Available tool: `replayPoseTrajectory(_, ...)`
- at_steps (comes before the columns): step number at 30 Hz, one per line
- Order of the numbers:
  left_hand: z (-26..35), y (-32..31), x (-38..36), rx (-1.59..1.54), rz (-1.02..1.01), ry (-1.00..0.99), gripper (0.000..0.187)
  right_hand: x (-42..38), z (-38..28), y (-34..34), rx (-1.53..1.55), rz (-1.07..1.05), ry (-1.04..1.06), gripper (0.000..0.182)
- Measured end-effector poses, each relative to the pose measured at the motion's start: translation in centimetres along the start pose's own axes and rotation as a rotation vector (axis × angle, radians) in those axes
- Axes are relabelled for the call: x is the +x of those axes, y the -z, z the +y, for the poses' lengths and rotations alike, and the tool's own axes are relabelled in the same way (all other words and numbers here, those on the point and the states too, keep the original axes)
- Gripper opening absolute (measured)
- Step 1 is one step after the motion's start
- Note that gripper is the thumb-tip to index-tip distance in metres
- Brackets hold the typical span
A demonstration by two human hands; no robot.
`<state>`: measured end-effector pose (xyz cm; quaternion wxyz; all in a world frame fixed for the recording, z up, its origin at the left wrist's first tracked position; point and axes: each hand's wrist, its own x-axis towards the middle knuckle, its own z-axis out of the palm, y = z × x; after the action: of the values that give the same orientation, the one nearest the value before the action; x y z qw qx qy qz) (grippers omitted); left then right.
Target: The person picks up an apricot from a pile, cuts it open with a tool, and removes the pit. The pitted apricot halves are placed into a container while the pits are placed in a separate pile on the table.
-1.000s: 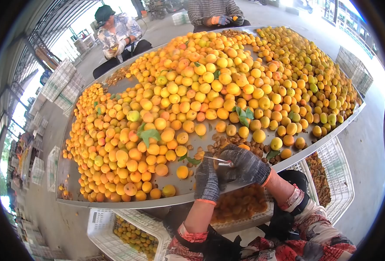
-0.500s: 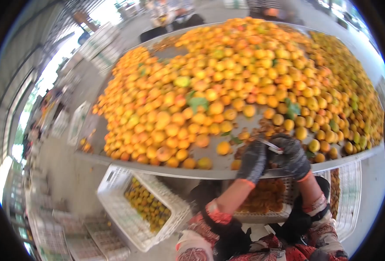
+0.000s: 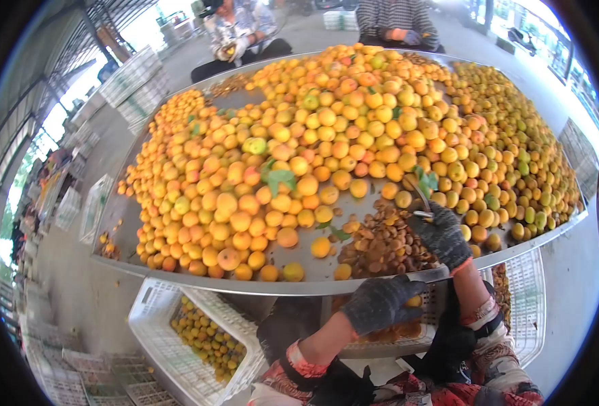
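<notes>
The left hand (image 3: 384,304), in a dark glove, is at the near edge of the counter (image 3: 286,289), above a white crate (image 3: 380,350) of orange fruit pieces below that edge. A yellow-orange piece of apricot (image 3: 413,301) is at its fingertips; I cannot tell whether the fingers pinch it or only touch it. A loose grip there could let it fall wide of the crate, since the counter's rim hides part of the opening.

The right hand (image 3: 443,233) is over the near part of the counter, its fingers closed around a slim metal tool (image 3: 423,214). The glove could let the handle slip or turn if juice has wetted it, and the tip could nick the other hand should the two meet carelessly.

Whole apricots (image 3: 340,135) are heaped across the counter; one rolling from the slope could land among the brown pits (image 3: 387,240) near its front edge.
</notes>
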<state>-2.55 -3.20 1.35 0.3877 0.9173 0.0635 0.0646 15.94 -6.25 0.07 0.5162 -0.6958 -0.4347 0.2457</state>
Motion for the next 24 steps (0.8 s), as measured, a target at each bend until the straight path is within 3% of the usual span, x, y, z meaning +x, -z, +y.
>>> replayPoseTrajectory(4,-0.6,-0.3,0.2,-0.086,0.050,-0.053,0.041,2.7,-0.5,-0.7,-0.157,-0.094,-0.039,0.032)
replayPoseTrajectory(7,-1.7,-0.7,0.1,-0.075,-0.068,-0.055,0.041,5.9,-0.9,-2.7,-0.250,-0.183,-0.077,0.039)
replayPoseTrajectory(10,-2.0,-0.1,-0.3,-0.154,0.019,-0.135,0.039,8.6,-0.2,-5.0,-0.361,-0.198,-0.053,0.045)
replayPoseTrajectory(12,-1.5,1.0,-0.4,-0.334,0.106,0.084,0.034,10.2,0.3,-6.5,-0.534,-0.221,0.002,0.049)
replayPoseTrajectory(13,-2.4,1.1,-0.6,-0.332,0.108,0.087,0.034,10.7,0.9,-7.2,-0.532,-0.223,0.004,0.049)
replayPoseTrajectory(15,-4.2,1.3,-0.9,0.275,0.504,-0.257,0.027,11.3,1.3,-8.3,-0.686,-0.230,0.042,0.049)
replayPoseTrajectory(16,-4.1,1.5,-0.9,0.278,0.504,-0.255,0.027,11.4,0.8,-8.3,-0.681,-0.288,-0.007,0.051)
replayPoseTrajectory(18,-3.6,2.0,-0.9,-1.102,0.627,0.539,0.024,10.7,1.5,-7.7,-0.499,-0.303,0.058,0.051)
replayPoseTrajectory(19,-4.2,1.9,-1.0,-1.099,0.633,0.540,0.024,10.4,1.8,-7.7,-0.319,-0.317,0.122,0.051)
replayPoseTrajectory(21,-6.3,1.3,-0.9,-0.930,0.977,0.447,0.031,8.0,-1.5,-6.4,-0.274,-0.337,0.050,0.054)
replayPoseTrajectory(24,-6.8,1.4,-0.8,-1.042,1.012,0.420,0.035,4.4,-3.8,-4.8,-0.076,-0.420,0.119,0.055)
